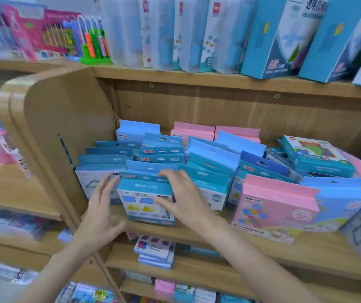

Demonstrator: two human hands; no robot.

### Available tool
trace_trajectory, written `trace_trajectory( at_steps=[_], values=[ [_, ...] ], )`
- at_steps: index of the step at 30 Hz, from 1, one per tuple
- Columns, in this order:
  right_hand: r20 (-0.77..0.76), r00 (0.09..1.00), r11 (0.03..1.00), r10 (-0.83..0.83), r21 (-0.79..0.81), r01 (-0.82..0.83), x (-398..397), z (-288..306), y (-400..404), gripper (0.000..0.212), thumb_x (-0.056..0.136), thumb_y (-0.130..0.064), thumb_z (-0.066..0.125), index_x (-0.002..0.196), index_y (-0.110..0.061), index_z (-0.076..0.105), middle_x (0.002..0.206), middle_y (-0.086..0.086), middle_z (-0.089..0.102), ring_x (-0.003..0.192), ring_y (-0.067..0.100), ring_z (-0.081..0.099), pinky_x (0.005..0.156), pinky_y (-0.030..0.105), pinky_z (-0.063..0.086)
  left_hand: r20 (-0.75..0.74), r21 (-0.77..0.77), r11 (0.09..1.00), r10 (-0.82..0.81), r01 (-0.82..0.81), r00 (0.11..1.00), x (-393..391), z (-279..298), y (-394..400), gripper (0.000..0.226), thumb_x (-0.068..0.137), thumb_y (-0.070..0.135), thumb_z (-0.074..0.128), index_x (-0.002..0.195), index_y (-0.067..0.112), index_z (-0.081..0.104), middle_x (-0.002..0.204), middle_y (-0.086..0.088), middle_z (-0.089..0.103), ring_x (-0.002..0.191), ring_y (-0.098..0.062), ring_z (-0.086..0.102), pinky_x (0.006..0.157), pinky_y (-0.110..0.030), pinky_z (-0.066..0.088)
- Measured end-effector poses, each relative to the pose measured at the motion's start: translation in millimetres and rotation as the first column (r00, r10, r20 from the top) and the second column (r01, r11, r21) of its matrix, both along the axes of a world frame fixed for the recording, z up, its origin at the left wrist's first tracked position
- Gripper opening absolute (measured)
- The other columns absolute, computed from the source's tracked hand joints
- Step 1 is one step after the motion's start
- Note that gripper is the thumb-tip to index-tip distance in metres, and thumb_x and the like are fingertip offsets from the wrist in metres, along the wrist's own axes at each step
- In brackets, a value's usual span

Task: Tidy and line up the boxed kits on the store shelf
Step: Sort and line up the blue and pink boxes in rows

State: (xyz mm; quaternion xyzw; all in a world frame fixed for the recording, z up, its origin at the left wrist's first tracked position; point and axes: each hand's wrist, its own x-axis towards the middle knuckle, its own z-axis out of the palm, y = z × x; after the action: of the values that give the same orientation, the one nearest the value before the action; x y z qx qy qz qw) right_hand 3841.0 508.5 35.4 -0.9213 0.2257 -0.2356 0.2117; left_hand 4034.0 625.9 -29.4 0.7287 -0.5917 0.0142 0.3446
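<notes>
Gripping the front blue kit box, right hand curls over its top right corner, thumb on the face. Left hand hovers loose-fingered just left of it, holding nothing. Box stands at the wooden shelf front edge. Behind and right: crooked rows of blue kits, leaning pink kit. Likely light stiff card; hold by side edges, not the hang tab.

My left hand is up with fingers straight and spread, palm turned right, holding nothing. My right hand has fingers curled and thumb opposed, pinching. Both forearms are bare, reaching forward.
</notes>
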Motion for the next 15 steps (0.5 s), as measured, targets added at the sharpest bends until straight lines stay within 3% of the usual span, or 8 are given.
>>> trace_trajectory(
  at_steps=[2, 4, 6, 10, 11, 13, 15],
  values=[
    [0.026, 0.996, 0.977, -0.083, -0.193, 0.087, 13, -15, -2, 0.051, 0.081, -0.034, 0.066, 0.122, -0.013, 0.043, 0.114, 0.002, 0.053, 0.109, 0.014, 0.037, 0.084, 0.033, 0.044, -0.024, 0.005, 0.999, -0.042, 0.042, 0.999, 0, -6, -6, 0.095, 0.071, 0.046, 0.064, 0.142, 0.037, 0.001, 0.149, 0.009, 0.006, 0.137, 0.004, 0.001, 0.107, -0.034, 0.021],
    [0.052, 0.983, 0.894, -0.179, -0.408, 0.184, 18, -28, -7, 0.057, 0.075, -0.042, 0.069, 0.118, -0.014, 0.043, 0.113, 0.003, 0.053, 0.107, 0.016, 0.037, 0.088, 0.032, 0.043, -0.100, -0.024, 1.000, -0.017, 0.015, 0.995, -6, -7, -13, 0.100, 0.071, 0.034, 0.078, 0.138, 0.037, 0.004, 0.148, 0.007, 0.008, 0.133, 0.003, 0.010, 0.105, -0.028, 0.025],
    [0.052, 0.970, 0.837, -0.237, -0.496, 0.231, 19, -35, -11, 0.067, 0.071, -0.049, 0.070, 0.121, -0.016, 0.042, 0.122, 0.005, 0.042, 0.115, 0.021, 0.035, 0.097, 0.037, 0.040, -0.181, -0.051, 0.998, 0.018, -0.028, 0.983, -14, -5, -19, 0.096, 0.070, 0.024, 0.078, 0.136, 0.037, 0.009, 0.149, -0.004, 0.013, 0.126, 0.004, 0.014, 0.101, -0.030, 0.032],
    [-0.022, 0.961, 0.787, -0.277, -0.579, 0.214, 10, -46, -14, 0.097, 0.061, -0.054, 0.075, 0.139, -0.015, 0.031, 0.134, 0.009, 0.033, 0.125, 0.026, 0.030, 0.105, 0.047, 0.028, -0.230, -0.072, 0.995, 0.044, -0.062, 0.972, -25, -7, -24, 0.092, 0.072, 0.018, 0.076, 0.136, 0.028, 0.012, 0.150, -0.014, 0.019, 0.109, 0.031, -0.006, 0.099, -0.039, 0.034],
    [-0.023, 0.957, 0.780, -0.289, -0.585, 0.222, 9, -48, -14, 0.100, 0.061, -0.053, 0.076, 0.140, -0.015, 0.028, 0.134, 0.009, 0.034, 0.125, 0.026, 0.030, 0.107, 0.047, 0.027, -0.213, -0.086, 0.995, 0.041, -0.060, 0.976, -24, -9, -26, 0.093, 0.071, 0.019, 0.077, 0.137, 0.027, 0.012, 0.149, -0.015, 0.023, 0.112, 0.030, -0.005, 0.098, -0.039, 0.033],
    [-0.005, 0.952, 0.781, -0.305, -0.574, 0.247, 10, -53, -14, 0.100, 0.063, -0.049, 0.076, 0.141, -0.014, 0.025, 0.133, 0.009, 0.034, 0.125, 0.026, 0.032, 0.110, 0.045, 0.021, -0.182, -0.105, 0.993, 0.035, -0.055, 0.983, -20, -13, -28, 0.099, 0.070, 0.023, 0.077, 0.140, 0.030, 0.006, 0.145, -0.013, 0.029, 0.121, 0.014, 0.013, 0.094, -0.039, 0.039],
    [0.010, 0.949, 0.779, -0.314, -0.569, 0.264, 11, -53, -13, 0.100, 0.063, -0.046, 0.077, 0.141, -0.013, 0.025, 0.132, 0.010, 0.034, 0.124, 0.026, 0.032, 0.109, 0.043, 0.019, -0.169, -0.106, 0.993, 0.042, -0.061, 0.985, -18, -17, -30, 0.101, 0.070, 0.024, 0.077, 0.141, 0.033, 0.006, 0.141, -0.010, 0.030, 0.118, 0.000, 0.029, 0.087, -0.035, 0.045]
  ],
)
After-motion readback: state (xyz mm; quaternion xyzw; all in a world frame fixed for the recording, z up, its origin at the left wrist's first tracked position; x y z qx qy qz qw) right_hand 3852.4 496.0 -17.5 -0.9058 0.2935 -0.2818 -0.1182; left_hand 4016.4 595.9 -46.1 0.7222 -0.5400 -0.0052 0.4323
